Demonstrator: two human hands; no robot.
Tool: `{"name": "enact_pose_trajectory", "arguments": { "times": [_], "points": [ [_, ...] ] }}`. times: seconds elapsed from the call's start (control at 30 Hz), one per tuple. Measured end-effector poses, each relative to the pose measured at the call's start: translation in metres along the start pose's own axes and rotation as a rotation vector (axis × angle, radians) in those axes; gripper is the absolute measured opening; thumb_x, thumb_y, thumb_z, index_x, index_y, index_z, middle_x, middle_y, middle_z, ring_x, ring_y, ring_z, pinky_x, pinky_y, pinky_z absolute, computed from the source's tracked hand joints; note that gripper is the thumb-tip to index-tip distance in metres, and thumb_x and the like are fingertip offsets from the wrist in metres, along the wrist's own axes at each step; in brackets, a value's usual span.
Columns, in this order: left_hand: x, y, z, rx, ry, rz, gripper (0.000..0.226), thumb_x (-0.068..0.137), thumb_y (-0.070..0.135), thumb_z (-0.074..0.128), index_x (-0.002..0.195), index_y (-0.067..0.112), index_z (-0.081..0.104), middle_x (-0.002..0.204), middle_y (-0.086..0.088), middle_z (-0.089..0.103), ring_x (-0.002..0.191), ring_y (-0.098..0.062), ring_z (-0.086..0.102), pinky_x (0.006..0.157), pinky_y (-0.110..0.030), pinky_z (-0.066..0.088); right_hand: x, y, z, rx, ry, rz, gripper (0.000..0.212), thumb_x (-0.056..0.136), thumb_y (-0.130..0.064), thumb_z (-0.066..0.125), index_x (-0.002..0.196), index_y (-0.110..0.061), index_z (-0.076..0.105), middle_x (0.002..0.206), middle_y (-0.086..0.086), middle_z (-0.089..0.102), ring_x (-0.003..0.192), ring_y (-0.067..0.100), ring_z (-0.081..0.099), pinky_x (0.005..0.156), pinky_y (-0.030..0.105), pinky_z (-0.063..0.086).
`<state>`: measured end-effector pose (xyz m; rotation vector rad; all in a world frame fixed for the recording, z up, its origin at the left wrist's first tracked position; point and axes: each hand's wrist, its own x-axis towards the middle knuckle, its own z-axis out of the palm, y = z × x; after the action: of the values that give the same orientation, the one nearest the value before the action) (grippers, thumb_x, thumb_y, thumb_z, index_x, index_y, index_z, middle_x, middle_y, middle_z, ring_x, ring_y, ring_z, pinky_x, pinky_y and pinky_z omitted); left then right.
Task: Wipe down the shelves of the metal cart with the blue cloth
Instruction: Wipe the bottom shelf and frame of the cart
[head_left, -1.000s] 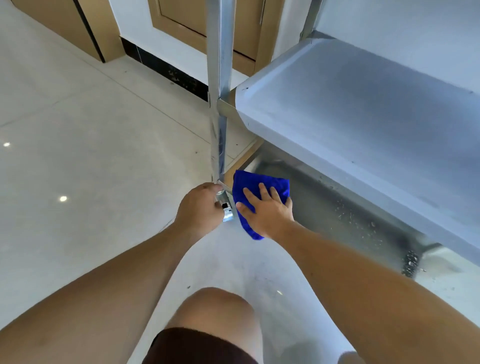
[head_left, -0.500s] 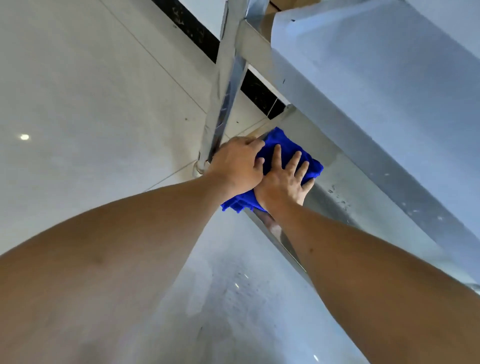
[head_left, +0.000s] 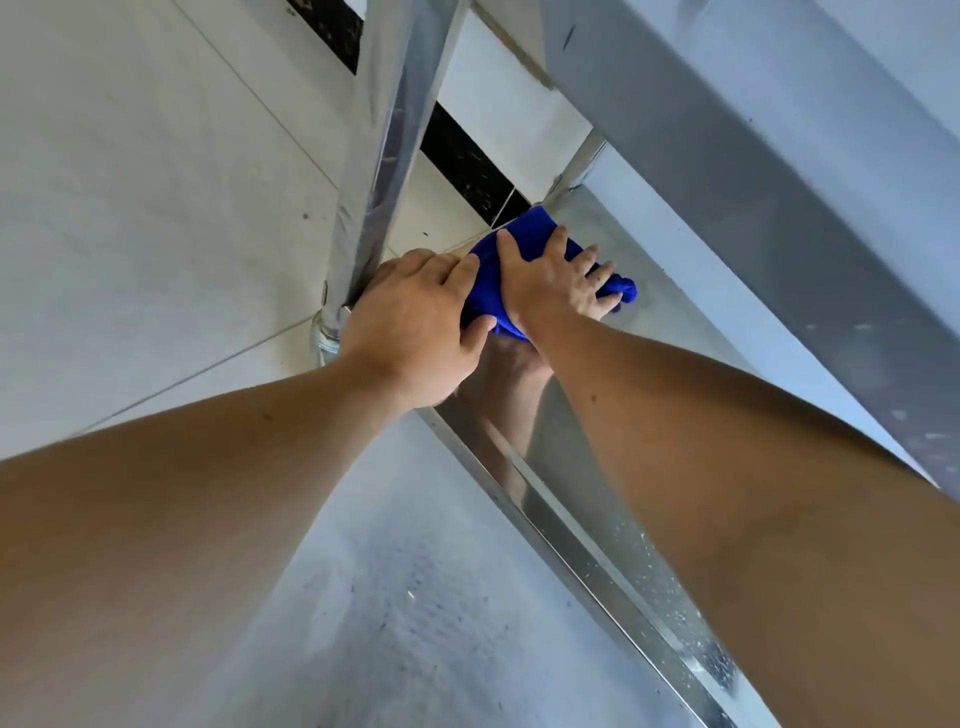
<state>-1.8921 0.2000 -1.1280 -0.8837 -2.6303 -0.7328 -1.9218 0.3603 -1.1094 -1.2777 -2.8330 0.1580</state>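
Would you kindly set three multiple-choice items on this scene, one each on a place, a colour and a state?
1. Where does the cloth lie?
A. on the bottom shelf, near its corner by the post
B. on the floor
C. on the upper shelf

2. What colour is the cloth?
A. white
B. blue
C. green

3. How does the right hand meet the cloth?
A. hovers clear of it
B. pinches one corner, lifted
C. lies on top with fingers spread

Answers: 1 A, the cloth sits on the low shelf beside the post; 2 B, it is plainly blue; 3 C, the spread fingers rest over it, while the left hand is at the post's foot.
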Motion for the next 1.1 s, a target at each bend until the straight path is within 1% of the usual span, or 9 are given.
{"name": "enact_pose_trajectory", "arguments": {
  "times": [0.13,0.2,0.27,0.37,0.5,0.67,0.8,0.87,1.1],
  "points": [
    [0.003,0.001,0.0,0.035,-0.027,0.009,0.055,0.089,0.044,0.048,0.133,0.011,0.052,0.122,-0.01,0.065,0.113,-0.029,0.055,0.096,-0.044,0.043,0.002,0.0,0.001,-0.052,0.06,-0.068,0.077,0.091,-0.074,0.017,0.157,-0.037,0.012,0.167,0.01,0.008,0.151,0.038,0.0,0.115,0.064,-0.004],
    [0.003,0.001,-0.002,0.045,-0.042,0.003,0.05,0.09,0.038,0.048,0.132,0.011,0.053,0.122,-0.011,0.064,0.115,-0.03,0.053,0.098,-0.045,0.042,-0.007,0.001,-0.001,-0.043,0.027,-0.142,0.07,0.095,-0.069,0.016,0.157,-0.039,0.007,0.167,0.004,0.007,0.151,0.038,-0.001,0.116,0.063,-0.004],
    [0.002,0.002,-0.003,0.035,-0.038,0.007,0.048,0.09,0.035,0.049,0.131,0.01,0.052,0.123,-0.012,0.063,0.115,-0.032,0.053,0.098,-0.047,0.044,-0.014,0.009,-0.005,-0.014,-0.04,-0.192,0.071,0.094,-0.072,0.016,0.157,-0.041,0.003,0.168,0.001,0.005,0.152,0.037,-0.002,0.117,0.064,-0.002],
    [0.001,0.002,-0.004,0.0,-0.033,0.008,0.052,0.091,0.038,0.052,0.134,0.01,0.049,0.124,-0.013,0.063,0.115,-0.033,0.053,0.098,-0.048,0.044,-0.02,0.025,-0.005,-0.019,-0.053,-0.226,0.077,0.091,-0.077,0.018,0.157,-0.04,0.005,0.168,-0.002,0.005,0.152,0.033,-0.002,0.118,0.063,0.0],
    [0.002,0.001,-0.004,-0.024,-0.047,0.011,0.055,0.088,0.049,0.054,0.13,0.012,0.054,0.122,-0.011,0.064,0.115,-0.031,0.053,0.099,-0.046,0.044,-0.008,0.031,-0.003,0.023,0.001,-0.189,0.072,0.092,-0.071,0.024,0.156,-0.039,0.017,0.166,-0.006,0.015,0.153,0.027,0.004,0.119,0.061,0.001],
    [0.001,-0.001,-0.002,-0.003,-0.031,0.048,0.06,0.085,0.062,0.053,0.122,0.015,0.058,0.116,-0.008,0.066,0.112,-0.029,0.054,0.095,-0.045,0.046,0.033,0.035,-0.008,0.064,0.023,-0.123,0.065,0.094,-0.062,0.03,0.154,-0.037,0.028,0.164,-0.003,0.023,0.152,0.026,0.008,0.12,0.056,0.0],
    [0.0,0.001,-0.001,-0.013,0.003,0.025,0.045,0.085,0.059,0.057,0.091,0.014,0.062,0.102,-0.006,0.065,0.106,-0.029,0.054,0.089,-0.045,0.046,0.054,0.029,-0.006,0.057,0.04,-0.066,0.058,0.095,-0.053,0.031,0.149,-0.035,0.037,0.161,0.0,0.03,0.152,0.028,0.007,0.12,0.056,0.0],
    [0.0,0.001,-0.001,-0.033,0.002,0.017,0.044,0.085,0.058,0.057,0.084,0.014,0.06,0.098,-0.006,0.063,0.103,-0.028,0.053,0.088,-0.045,0.046,0.061,0.027,-0.006,0.046,0.044,-0.052,0.056,0.096,-0.051,0.031,0.149,-0.033,0.038,0.161,0.001,0.03,0.152,0.029,0.006,0.12,0.056,0.0],
    [-0.001,0.0,0.004,-0.028,0.057,0.034,0.045,0.085,0.055,0.058,0.09,0.011,0.064,0.101,-0.007,0.066,0.103,-0.029,0.055,0.087,-0.044,0.048,0.088,0.021,-0.01,0.027,0.076,-0.03,0.055,0.1,-0.052,0.028,0.15,-0.029,0.037,0.16,0.003,0.031,0.15,0.03,0.013,0.12,0.054,0.003]
  ]
}}
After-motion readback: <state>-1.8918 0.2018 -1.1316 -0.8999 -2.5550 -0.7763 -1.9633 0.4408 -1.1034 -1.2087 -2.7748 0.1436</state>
